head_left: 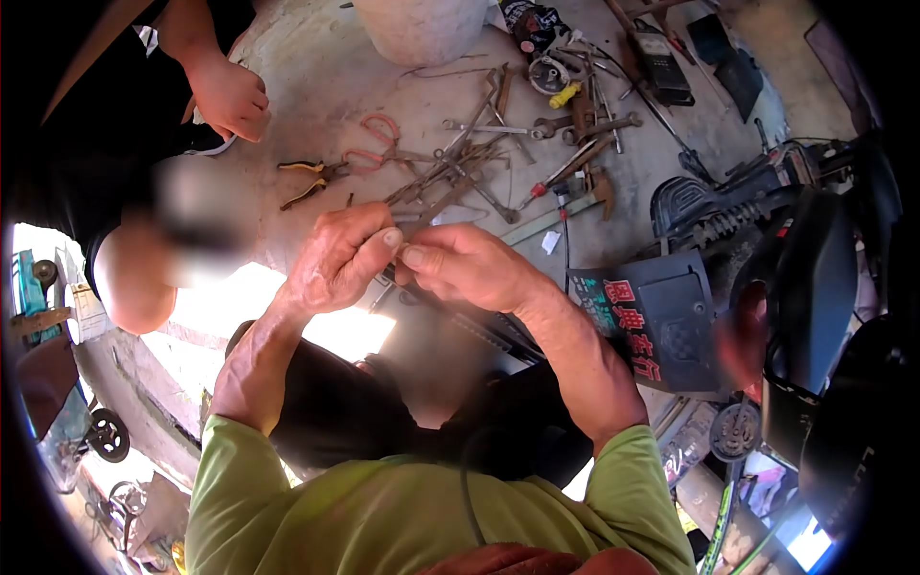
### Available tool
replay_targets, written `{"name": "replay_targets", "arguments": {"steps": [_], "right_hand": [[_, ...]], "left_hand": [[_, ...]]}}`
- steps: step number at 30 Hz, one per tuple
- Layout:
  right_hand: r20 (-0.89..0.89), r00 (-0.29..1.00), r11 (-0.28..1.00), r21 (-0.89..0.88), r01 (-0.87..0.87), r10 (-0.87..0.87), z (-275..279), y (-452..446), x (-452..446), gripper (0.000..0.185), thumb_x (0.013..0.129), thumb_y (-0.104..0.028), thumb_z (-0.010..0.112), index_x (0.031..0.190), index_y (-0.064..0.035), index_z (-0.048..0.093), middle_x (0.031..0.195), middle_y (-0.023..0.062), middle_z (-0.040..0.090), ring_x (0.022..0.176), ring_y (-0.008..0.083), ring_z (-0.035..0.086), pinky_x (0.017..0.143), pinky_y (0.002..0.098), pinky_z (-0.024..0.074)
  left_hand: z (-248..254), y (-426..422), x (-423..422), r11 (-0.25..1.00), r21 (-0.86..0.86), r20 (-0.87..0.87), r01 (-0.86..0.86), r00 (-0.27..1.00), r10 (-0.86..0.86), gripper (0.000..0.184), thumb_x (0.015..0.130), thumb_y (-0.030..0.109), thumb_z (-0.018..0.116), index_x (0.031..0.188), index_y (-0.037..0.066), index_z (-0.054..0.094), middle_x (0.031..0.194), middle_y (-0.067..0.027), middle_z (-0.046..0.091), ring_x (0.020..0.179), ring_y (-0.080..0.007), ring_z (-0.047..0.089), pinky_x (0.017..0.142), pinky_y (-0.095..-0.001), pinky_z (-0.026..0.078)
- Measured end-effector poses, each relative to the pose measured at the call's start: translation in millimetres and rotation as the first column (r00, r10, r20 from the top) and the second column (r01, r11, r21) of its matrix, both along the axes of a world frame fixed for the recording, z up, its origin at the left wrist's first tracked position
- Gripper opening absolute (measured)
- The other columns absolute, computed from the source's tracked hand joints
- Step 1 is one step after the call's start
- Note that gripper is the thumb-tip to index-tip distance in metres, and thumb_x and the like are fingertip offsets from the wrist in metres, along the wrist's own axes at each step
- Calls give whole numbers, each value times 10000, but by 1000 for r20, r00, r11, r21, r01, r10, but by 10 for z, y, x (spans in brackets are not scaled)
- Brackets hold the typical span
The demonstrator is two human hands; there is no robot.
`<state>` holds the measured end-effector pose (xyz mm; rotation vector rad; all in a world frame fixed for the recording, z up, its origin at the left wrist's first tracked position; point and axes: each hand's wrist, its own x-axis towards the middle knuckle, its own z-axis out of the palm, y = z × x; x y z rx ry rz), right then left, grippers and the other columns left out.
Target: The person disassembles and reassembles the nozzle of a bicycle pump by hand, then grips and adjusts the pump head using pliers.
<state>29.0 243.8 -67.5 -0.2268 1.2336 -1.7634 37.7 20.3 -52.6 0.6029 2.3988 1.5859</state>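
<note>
My left hand [340, 259] and my right hand [474, 268] meet at the middle of the view, thumbs and fingers pinched close together. Whatever is between the fingertips is small and mostly covered, so I cannot make it out. Just beyond them on the floor lies a heap of metal tools, with several wrenches [498, 128] among them. Pliers [312, 179] with yellow and black handles rest above my left hand. Scissors [372, 144] with reddish handle loops lie near the heap, and a hammer [602, 195] is at its right side.
Another person's hand [230, 101] is at upper left. A pale bucket [422, 29] stands at the back. On the right are scooter parts [805, 278] and a dark mud flap [661, 321] with red characters. A black boxy device [661, 67] lies at upper right.
</note>
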Motion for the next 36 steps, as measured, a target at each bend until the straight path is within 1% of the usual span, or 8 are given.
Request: {"name": "replay_targets", "arguments": {"steps": [5,8,9,12,18,21,30,36], "right_hand": [[-279,960,980,185,72,-18,-74,-40,8,337,1035,-326,622,975,0,683,661,6,533,626,92,480,583,295,403],[-468,884,946,287,151,1,-127,-14,-3,355,1018,-348,638,1003,5,675,681,49,576,648,126,531,619,334,443],[-516,856,928,327,176,19,-138,-4,0,365,1013,-357,644,1012,7,672,692,64,591,655,137,545,632,345,454],[-527,849,914,366,174,49,-140,-1,19,380,1008,-374,646,994,4,678,709,57,617,662,138,554,632,351,459],[-19,999,976,215,-30,35,-170,77,-36,371,1021,-367,611,981,-7,690,740,25,617,669,120,547,637,327,462],[-137,991,957,290,34,7,-146,65,-32,370,1022,-360,597,994,-5,696,742,17,606,674,108,543,642,313,461],[-580,810,876,345,337,-84,-91,0,46,340,991,-320,621,974,15,676,765,166,631,670,235,551,660,381,462],[-439,887,940,219,262,-145,-165,7,87,352,1043,-304,575,889,-2,671,714,33,591,619,131,488,585,334,416]], "left_hand": [[-75,22,54,990,-76,102,-115,987,123,289,1011,205,578,826,-13,542,673,-153,514,603,-336,482,588,-427,420],[-65,-21,-3,994,-111,143,-5,989,21,353,1063,270,538,853,-11,568,695,-71,566,628,-154,532,592,-315,447],[-69,-42,-18,992,-126,165,27,986,-6,340,1059,264,547,862,-13,572,699,-72,569,637,-157,536,601,-318,451],[-62,-75,-50,978,-175,211,116,974,-78,301,1043,243,573,892,-18,583,722,-73,581,674,-163,550,633,-322,463],[45,-212,-137,981,-156,247,118,966,-77,250,1008,219,608,967,-28,602,848,-78,603,787,-150,572,719,-306,478],[16,-217,-129,998,-67,240,13,971,3,276,990,257,657,970,-15,611,741,-92,561,704,-180,516,650,-352,442],[64,-135,-134,1000,-14,430,19,903,-11,156,1011,132,614,1013,-22,592,798,-53,595,705,-117,580,662,-270,503],[116,-130,-113,992,124,538,-36,842,-37,115,992,69,625,1042,-30,593,811,-57,614,721,-112,617,674,-266,530]]}}
